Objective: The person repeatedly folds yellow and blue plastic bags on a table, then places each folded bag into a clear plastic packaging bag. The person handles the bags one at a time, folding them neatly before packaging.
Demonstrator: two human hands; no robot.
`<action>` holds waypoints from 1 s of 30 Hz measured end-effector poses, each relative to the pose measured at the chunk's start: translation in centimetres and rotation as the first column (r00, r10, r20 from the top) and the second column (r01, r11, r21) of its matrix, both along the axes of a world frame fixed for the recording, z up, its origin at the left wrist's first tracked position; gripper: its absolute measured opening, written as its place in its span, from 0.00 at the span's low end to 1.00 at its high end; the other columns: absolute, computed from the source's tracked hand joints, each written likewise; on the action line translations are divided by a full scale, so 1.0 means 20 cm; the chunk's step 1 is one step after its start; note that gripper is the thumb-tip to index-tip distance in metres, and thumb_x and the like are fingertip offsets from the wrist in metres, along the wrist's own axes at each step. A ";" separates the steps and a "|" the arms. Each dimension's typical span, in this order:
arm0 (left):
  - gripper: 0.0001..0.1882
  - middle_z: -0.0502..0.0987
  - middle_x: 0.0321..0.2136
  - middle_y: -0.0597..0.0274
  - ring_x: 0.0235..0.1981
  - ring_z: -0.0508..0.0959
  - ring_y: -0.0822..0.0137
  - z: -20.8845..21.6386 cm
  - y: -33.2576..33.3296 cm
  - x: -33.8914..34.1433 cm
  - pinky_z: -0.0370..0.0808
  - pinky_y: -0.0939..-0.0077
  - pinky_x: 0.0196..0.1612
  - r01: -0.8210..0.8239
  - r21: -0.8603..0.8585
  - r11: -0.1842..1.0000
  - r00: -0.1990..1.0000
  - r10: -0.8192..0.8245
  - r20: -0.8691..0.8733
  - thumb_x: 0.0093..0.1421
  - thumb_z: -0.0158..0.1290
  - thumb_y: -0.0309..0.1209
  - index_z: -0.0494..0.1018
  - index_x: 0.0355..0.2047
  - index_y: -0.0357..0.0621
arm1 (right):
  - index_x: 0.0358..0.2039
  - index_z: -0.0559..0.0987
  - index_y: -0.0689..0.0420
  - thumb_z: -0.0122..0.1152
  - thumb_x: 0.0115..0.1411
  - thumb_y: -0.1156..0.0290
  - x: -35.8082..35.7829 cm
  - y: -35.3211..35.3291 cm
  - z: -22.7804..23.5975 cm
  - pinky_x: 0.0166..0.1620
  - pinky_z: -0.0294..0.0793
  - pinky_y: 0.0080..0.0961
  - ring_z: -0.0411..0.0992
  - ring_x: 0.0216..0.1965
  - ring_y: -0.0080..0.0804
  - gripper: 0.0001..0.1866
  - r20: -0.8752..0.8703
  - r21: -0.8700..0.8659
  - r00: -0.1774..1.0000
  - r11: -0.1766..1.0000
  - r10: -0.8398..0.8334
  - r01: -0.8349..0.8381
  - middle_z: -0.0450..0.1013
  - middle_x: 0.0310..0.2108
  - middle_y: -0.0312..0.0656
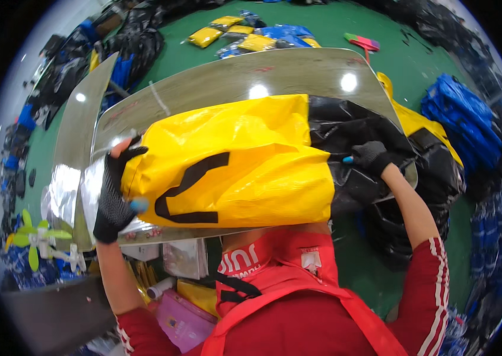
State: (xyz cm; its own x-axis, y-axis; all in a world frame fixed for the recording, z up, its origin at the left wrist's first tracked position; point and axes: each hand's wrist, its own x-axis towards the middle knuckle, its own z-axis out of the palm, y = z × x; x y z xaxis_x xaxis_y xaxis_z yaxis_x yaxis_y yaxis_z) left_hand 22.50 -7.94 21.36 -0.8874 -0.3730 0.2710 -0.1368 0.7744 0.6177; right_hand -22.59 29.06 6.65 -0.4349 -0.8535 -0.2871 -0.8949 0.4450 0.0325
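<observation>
A yellow tarpaulin-like bag [245,172] with a black strap handle [188,184] lies lengthwise across the table before me. Its right part is crumpled black sheeting [346,124]. My left hand [113,199], in a black glove with a blue-tipped thumb, grips the bag's left end. Part of its fingers is hidden behind the bag's edge. On the black part rests my right hand [372,158], gloved in black too, its fingers closed on the sheeting and a blue tip showing.
Under the bag is a glossy table [215,74]. A clip-on fan with green blades [40,240] stands at lower left. Yellow and black bags [435,148] hang off the right side, near blue bags [458,113]. Yellow packets [205,37] and a broom [362,43] lie on the green floor.
</observation>
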 end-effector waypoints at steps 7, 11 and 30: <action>0.37 0.72 0.51 0.55 0.57 0.68 0.53 0.03 -0.04 0.05 0.60 0.61 0.63 0.074 0.033 0.997 0.980 -0.079 0.181 0.47 0.67 0.45 0.66 0.54 0.46 | 0.35 0.82 0.48 0.49 0.57 0.37 -0.02 -0.01 -0.04 0.40 0.74 0.42 0.77 0.35 0.48 0.28 -0.006 0.022 0.998 0.998 -0.064 0.065 0.79 0.32 0.45; 0.31 0.71 0.48 0.53 0.49 0.73 0.64 -0.17 -0.12 0.32 0.71 0.74 0.52 -0.311 0.251 0.917 0.948 0.281 0.147 0.54 0.64 0.34 0.64 0.55 0.39 | 0.35 0.82 0.48 0.50 0.57 0.38 -0.03 0.03 -0.05 0.40 0.74 0.42 0.77 0.35 0.47 0.27 0.000 -0.053 0.999 0.997 -0.048 0.048 0.79 0.32 0.46; 0.18 0.70 0.55 0.51 0.60 0.67 0.54 -0.58 -0.13 -0.27 0.56 0.57 0.66 0.099 -0.271 0.958 0.767 0.100 0.634 0.62 0.47 0.29 0.71 0.53 0.47 | 0.35 0.85 0.45 0.65 0.49 0.52 -0.03 0.01 -0.10 0.57 0.64 0.40 0.70 0.52 0.43 0.15 -0.053 -0.265 0.992 0.956 0.113 -0.123 0.73 0.50 0.40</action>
State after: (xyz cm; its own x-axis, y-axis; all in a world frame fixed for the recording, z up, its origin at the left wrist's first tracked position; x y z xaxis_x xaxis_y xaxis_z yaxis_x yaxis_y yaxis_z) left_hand 17.04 -10.45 9.80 -0.8892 -0.3723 -0.2658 -0.4198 0.8950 0.1509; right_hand -23.27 29.34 4.72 -0.3324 -0.9427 -0.0275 -0.9420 0.3333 -0.0390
